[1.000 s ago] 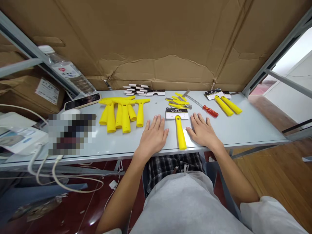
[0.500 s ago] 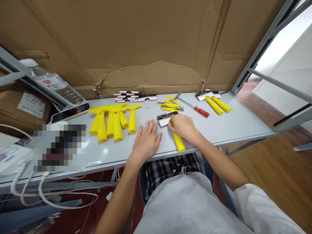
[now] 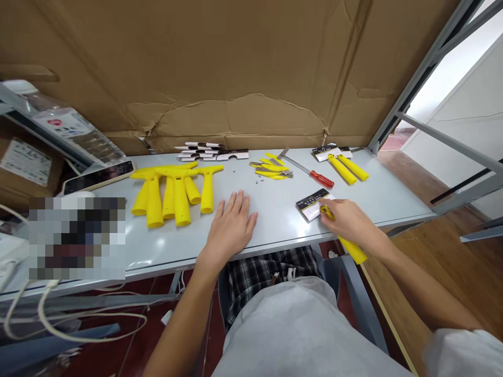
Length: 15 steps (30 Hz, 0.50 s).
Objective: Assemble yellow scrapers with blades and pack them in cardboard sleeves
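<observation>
My left hand (image 3: 232, 225) lies flat on the tabletop, fingers spread, holding nothing. In my right hand (image 3: 349, 220) is a yellow-handled scraper (image 3: 356, 252); a printed black-and-white card sleeve (image 3: 312, 203) covers its blade end. Its handle points toward me, past the table's front edge. Beyond it, a screwdriver (image 3: 322, 179) with a red handle lies near a small heap of yellow strips and metal blades (image 3: 273, 166). Two sleeved yellow scrapers (image 3: 342, 168) rest farther right. Several bare yellow scraper handles (image 3: 181, 199) are grouped left of my left hand.
Folded card sleeves (image 3: 212, 153) are stacked against the cardboard (image 3: 236, 68) at the back. A phone (image 3: 98, 177) and a plastic bottle (image 3: 70, 125) are on the left. White cables (image 3: 94, 337) hang below the table's front edge, and tiny metal bits (image 3: 259, 180) lie mid-table.
My right hand has carried the sleeved scraper to the right, away from the blade heap. My left hand stays flat on the table. The view has shifted slightly.
</observation>
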Each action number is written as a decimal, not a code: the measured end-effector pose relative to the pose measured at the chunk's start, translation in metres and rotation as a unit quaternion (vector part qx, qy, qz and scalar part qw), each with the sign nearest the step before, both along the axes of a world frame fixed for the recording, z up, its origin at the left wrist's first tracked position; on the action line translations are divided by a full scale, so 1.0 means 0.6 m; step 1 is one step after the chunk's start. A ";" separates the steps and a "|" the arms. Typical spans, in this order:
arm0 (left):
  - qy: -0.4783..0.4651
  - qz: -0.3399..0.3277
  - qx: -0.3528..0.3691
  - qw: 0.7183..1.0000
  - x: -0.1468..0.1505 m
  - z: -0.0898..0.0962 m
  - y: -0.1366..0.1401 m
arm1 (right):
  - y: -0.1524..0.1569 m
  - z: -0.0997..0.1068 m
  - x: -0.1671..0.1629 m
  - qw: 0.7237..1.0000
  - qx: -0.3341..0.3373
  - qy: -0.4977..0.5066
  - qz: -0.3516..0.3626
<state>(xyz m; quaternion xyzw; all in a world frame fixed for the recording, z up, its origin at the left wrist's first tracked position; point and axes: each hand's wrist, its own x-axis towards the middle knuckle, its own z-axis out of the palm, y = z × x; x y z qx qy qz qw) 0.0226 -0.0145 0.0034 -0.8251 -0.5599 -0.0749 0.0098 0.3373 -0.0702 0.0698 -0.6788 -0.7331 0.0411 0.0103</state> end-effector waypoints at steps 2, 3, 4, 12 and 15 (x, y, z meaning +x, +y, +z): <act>0.002 -0.003 0.002 1.000 -0.001 -0.002 0.001 | -0.005 0.012 0.034 0.999 0.024 -0.007 -0.026; 0.001 -0.003 0.003 1.000 -0.002 -0.004 0.001 | -0.002 0.021 0.051 0.998 0.044 -0.012 -0.040; -0.002 -0.002 0.006 1.000 -0.003 -0.005 0.001 | 0.006 0.031 0.066 0.997 0.065 -0.017 -0.048; -0.002 -0.005 0.015 1.000 -0.003 -0.003 0.000 | 0.224 0.073 0.196 0.979 0.169 -0.051 -0.101; -0.003 -0.002 0.014 1.000 -0.003 -0.001 -0.001 | 0.308 0.056 0.228 0.985 0.130 -0.048 -0.102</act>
